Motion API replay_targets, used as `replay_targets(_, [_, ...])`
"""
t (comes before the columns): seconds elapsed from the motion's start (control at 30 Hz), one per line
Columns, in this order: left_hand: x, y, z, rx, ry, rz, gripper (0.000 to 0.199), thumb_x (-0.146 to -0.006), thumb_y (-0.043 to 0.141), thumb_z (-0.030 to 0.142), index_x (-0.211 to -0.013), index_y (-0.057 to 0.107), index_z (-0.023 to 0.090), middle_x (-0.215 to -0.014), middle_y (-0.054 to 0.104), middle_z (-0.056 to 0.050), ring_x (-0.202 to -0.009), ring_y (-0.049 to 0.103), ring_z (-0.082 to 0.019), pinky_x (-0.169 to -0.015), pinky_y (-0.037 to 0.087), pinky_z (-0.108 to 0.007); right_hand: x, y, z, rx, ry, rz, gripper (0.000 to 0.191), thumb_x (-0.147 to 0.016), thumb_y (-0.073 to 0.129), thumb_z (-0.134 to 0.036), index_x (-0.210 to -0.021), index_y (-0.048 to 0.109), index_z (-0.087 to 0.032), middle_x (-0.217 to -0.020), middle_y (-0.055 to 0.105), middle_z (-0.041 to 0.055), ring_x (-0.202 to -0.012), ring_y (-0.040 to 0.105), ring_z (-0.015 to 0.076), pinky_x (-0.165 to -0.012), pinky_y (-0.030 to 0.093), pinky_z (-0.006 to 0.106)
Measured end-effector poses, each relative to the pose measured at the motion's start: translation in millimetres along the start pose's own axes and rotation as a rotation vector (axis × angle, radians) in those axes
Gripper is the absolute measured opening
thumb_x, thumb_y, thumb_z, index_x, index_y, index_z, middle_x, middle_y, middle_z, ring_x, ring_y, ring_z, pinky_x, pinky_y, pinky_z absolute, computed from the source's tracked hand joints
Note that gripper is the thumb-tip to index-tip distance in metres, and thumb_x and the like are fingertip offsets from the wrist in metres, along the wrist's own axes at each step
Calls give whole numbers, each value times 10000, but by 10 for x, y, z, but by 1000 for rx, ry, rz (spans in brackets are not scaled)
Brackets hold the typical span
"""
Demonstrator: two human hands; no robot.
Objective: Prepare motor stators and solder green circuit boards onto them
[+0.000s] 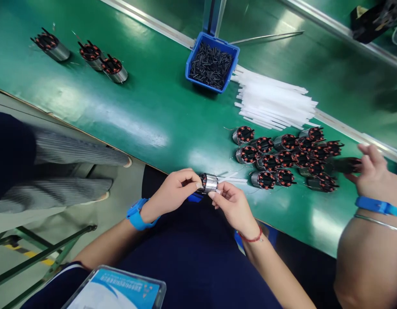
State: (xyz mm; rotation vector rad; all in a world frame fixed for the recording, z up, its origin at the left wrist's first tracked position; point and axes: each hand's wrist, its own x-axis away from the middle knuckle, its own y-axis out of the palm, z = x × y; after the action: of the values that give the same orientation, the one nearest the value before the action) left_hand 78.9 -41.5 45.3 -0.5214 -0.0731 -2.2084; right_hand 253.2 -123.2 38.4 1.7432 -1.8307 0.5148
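Observation:
My left hand [182,186] grips a motor stator [210,183] by its left end, thumb and fingers closed. The stator lies on its side above the table's front edge, its silver shell showing and its dark end partly hidden by the fingers. My right hand [232,201] is pinched at the stator's right end on what looks like a thin white strip [217,192]; the fingertips cover most of it. Other white strips [235,180] and thin wires lie just beyond the right hand.
Several stators [285,159] stand grouped at right, where a co-worker's hand [375,171] holds a blurred one. More stators [114,68] stand far left. A blue bin [188,68] of small black tubes and a pile of white strips [276,98] lie at the back of the green table [185,128].

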Motion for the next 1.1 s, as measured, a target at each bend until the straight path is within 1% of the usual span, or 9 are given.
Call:
replay_targets(0.13, [55, 60, -58, 24, 100, 76, 181, -867, 531, 175, -702, 601, 148, -714, 504, 11, -662, 477, -103, -624, 366, -235, 5, 16, -11, 15, -5, 0, 261, -769, 681, -388, -737, 506, -197, -564, 501, -59, -524, 460, 99, -516, 364, 225])
replay_targets(0.27, [107, 95, -99, -60, 247, 103, 144, -888, 521, 171, -771, 605, 160, -752, 522, -1, -706, 496, -112, -661, 387, -240, 12, 25, 14, 60, -32, 16, 256, -795, 652, -393, -736, 502, -194, -583, 493, -56, -538, 454, 96, -528, 370, 229])
replay_targets(0.37, [127, 152, -84, -99, 195, 113, 50, -873, 563, 209, -897, 549, 168, -883, 520, -21, -784, 501, -126, -713, 416, -249, 17, 42, 49, 136, -80, 60, 232, -820, 627, -390, -767, 518, -192, -593, 475, -60, -538, 449, 90, -529, 373, 225])
replay_targets(0.43, [120, 195, -55, -145, 139, 129, 166, -841, 613, 230, -962, 516, 170, -964, 508, -36, -833, 499, -138, -736, 425, -258, 31, 53, 65, 192, -123, 85, 189, -840, 603, -366, -803, 539, -192, -608, 475, -57, -545, 462, 91, -528, 384, 223])
replay_targets(0.47, [110, 211, -40, -171, 122, 135, 181, -833, 621, 226, -971, 517, 171, -986, 507, -41, -853, 499, -144, -744, 426, -261, 42, 57, 68, 217, -145, 94, 162, -850, 590, -349, -838, 556, -192, -632, 496, -49, -562, 484, 95, -538, 398, 224])
replay_targets(0.6, [60, 230, 9, -196, 91, 125, 69, -862, 559, 165, -931, 554, 169, -992, 519, -43, -890, 506, -150, -761, 417, -266, 112, 47, 52, 344, -243, 144, 141, -902, 517, -301, -953, 603, -201, -741, 620, -3, -645, 588, 127, -632, 471, 256])
replay_targets(0.77, [50, 255, 25, -186, 92, 137, 50, -859, 562, 143, -905, 556, 160, -974, 530, -43, -921, 509, -161, -801, 417, -282, 158, 33, 65, 559, -368, 213, 138, -931, 464, -261, -894, 584, -205, -786, 677, 28, -720, 646, 160, -692, 485, 284])
replay_targets(0.97, [73, 291, 22, -210, 140, 146, 96, -854, 570, 120, -940, 566, 163, -980, 551, -40, -943, 510, -165, -842, 417, -297, 149, 30, 112, 597, -337, 231, 92, -909, 438, -216, -845, 504, -214, -744, 670, 17, -678, 643, 171, -641, 475, 288])
replay_targets(1.1, [71, 282, 28, -225, 159, 139, 110, -847, 578, 111, -941, 572, 166, -985, 571, -40, -946, 508, -170, -844, 419, -306, 158, 0, 98, 501, -315, 179, 124, -891, 399, -160, -805, 468, -217, -778, 675, 17, -721, 638, 167, -680, 470, 296])
